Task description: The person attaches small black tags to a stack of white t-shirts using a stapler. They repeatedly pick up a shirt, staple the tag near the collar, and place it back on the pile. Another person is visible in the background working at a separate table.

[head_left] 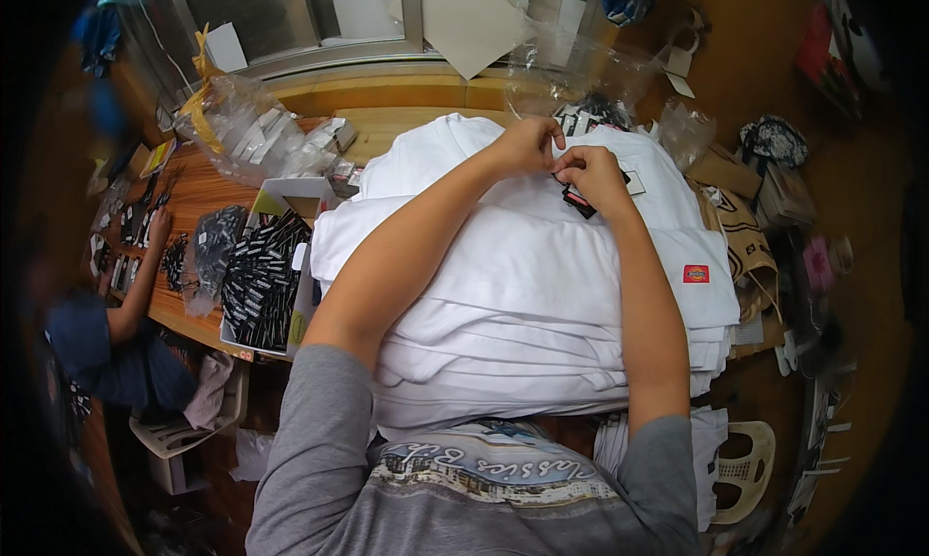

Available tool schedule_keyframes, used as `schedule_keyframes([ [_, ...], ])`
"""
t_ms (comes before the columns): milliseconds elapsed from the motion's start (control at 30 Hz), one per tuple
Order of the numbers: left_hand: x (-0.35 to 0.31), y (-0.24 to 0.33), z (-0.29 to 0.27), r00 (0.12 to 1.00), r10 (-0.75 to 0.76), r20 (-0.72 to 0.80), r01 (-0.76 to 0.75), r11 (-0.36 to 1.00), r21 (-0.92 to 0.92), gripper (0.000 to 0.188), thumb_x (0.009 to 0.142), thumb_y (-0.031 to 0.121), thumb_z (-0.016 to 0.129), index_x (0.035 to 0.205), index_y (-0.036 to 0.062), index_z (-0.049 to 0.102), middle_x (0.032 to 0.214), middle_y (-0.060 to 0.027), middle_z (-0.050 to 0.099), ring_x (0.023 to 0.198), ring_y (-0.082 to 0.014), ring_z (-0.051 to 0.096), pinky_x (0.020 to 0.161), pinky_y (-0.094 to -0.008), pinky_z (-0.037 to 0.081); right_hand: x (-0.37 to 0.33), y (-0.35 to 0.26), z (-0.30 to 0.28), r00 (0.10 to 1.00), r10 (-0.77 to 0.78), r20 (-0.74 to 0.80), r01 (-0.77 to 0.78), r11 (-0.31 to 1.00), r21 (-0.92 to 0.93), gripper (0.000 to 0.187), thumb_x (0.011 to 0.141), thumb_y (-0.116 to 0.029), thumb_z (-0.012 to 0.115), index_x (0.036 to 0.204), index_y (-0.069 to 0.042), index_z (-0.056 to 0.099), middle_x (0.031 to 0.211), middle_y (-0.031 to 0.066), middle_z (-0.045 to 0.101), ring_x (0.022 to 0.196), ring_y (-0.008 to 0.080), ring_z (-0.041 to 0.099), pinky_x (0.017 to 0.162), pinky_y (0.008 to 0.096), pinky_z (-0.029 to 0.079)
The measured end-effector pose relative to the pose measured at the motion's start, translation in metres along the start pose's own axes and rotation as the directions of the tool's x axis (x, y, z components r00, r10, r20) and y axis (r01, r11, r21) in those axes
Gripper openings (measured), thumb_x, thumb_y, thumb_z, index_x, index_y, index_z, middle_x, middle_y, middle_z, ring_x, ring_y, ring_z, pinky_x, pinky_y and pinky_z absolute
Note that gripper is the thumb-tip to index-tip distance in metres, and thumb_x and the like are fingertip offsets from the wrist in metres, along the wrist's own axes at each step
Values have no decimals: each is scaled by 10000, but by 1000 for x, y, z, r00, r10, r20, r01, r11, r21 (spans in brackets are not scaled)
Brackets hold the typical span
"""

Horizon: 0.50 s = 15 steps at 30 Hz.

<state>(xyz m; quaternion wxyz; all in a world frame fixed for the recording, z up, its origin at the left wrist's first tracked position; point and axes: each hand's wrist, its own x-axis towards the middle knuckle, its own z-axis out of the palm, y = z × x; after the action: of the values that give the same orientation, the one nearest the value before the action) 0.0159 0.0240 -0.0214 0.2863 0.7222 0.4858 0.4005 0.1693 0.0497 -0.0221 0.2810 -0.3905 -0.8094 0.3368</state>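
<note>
From where I stand, the left hand [530, 149] and the right hand [594, 177] nearly meet, fingertips curled inward, though I can't tell what, if anything, either one pinches. The small, flat black tags with red patches [580, 204] sit just under the right hand, at the far part of the thick pile of folded white cloth garments [513, 266]. Such fine fingerwork probably goes best with steady wrists, the top cloth kept smooth and the tags flat.

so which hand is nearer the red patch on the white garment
Right. The right hand is above and left of the red patch in the picture; the left hand farther up and left.
</note>
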Motion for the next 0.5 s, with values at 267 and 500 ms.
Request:
schedule_keyframes([
  [267, 3, -21, -8, 994, -48, 94, 56, 995, -80, 475, 559, 37, 704, 957, 30, 445, 635, -48, 539, 604, -116, 511, 551, -237, 408, -2, 5, 4, 996, -79, 45, 78, 996, 38, 99, 612, 9, 561, 702, 3, 602, 621, 82, 594, 569, 116, 552, 531, 221, 413],
  [500, 4, -27, -5, 990, -47, 131, 56, 996, -63, 537, 550, 43, 715, 988, 32, 403, 647, -57, 530, 616, -129, 504, 558, -240, 408, -5, -6, 8, 997, -34, 74, 30, 998, 61, 103, 624, 56, 533, 708, 28, 586, 618, 69, 583, 557, 99, 526, 531, 215, 405],
])
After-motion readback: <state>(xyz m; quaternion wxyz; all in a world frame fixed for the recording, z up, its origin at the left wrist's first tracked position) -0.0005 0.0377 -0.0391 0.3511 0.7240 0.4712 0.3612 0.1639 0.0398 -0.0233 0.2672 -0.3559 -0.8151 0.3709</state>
